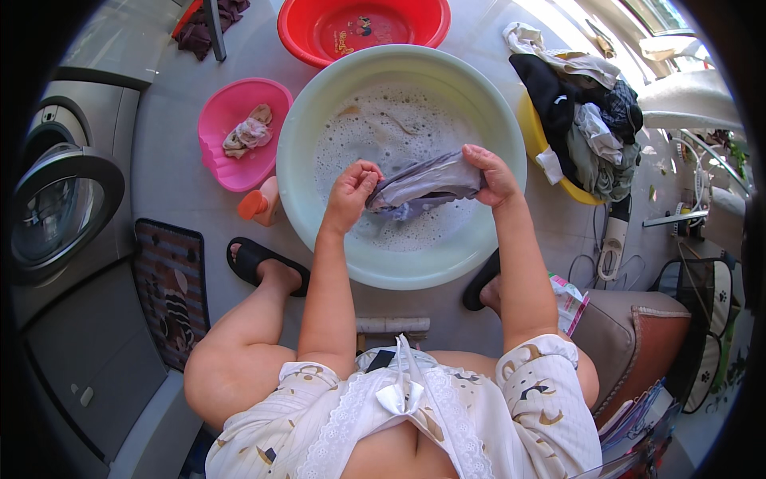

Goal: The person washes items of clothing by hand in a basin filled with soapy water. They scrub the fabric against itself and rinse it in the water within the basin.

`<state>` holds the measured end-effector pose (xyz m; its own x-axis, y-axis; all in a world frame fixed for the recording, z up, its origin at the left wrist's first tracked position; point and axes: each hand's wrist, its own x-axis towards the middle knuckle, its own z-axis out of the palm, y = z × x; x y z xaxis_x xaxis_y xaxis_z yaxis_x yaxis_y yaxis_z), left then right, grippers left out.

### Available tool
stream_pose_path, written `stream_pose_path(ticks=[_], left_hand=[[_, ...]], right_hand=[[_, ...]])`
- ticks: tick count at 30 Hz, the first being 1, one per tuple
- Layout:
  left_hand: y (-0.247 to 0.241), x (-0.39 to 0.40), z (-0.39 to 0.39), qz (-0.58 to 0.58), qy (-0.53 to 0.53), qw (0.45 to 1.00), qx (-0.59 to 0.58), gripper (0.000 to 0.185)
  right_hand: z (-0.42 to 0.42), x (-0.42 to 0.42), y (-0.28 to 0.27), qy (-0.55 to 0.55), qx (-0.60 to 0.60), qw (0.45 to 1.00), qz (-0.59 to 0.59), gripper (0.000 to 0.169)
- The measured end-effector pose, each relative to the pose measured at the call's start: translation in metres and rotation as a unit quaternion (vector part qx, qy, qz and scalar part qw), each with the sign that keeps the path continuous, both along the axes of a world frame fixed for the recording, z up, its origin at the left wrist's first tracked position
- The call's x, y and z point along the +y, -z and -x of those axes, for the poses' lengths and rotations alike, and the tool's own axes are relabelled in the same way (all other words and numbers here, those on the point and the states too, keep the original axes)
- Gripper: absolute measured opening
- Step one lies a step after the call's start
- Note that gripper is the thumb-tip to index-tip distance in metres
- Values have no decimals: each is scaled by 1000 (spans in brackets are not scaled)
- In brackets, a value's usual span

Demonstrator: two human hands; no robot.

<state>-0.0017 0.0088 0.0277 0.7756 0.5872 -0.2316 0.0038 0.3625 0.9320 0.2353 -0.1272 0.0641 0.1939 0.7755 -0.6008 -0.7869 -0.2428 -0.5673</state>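
A wet grey-purple cloth garment [428, 182] is stretched between my two hands, just above the soapy water of a large pale green plastic basin [402, 278]. My left hand [353, 193] pinches its left end between thumb and fingers. The garment's right end is gripped by my right hand [494, 175], thumb on top. Suds and bubbles cover the water, and some pale cloth shows through at the upper part. The underside of the garment is hidden.
A pink basin [218, 120] holds small wet cloths, beside an orange-capped bottle [269, 200]. A red basin [290, 33] stands behind. Clothes [574, 120] overfill a yellow basin [535, 129] at right. An open front-loading washing machine [111, 173] is at left.
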Motion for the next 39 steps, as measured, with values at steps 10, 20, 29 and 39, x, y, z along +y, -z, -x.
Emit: stream_pose_path(ticks=[10,20,29,39], left_hand=[[-7,-7,-7,-133,36,990,27,16],[-9,-10,-9,-187,-44,973,125,20],[-6,-11,-10,-132,-50,990,13,13],[13,-6,-11,-126,-115,985,-2,2]], right_hand=[[9,4,5,-15,9,1000,3,24],[14,7,-1,-30,-6,1000,4,22],[14,7,2,-31,-6,999,17,19],[21,8,-4,-78,-20,997,13,18]])
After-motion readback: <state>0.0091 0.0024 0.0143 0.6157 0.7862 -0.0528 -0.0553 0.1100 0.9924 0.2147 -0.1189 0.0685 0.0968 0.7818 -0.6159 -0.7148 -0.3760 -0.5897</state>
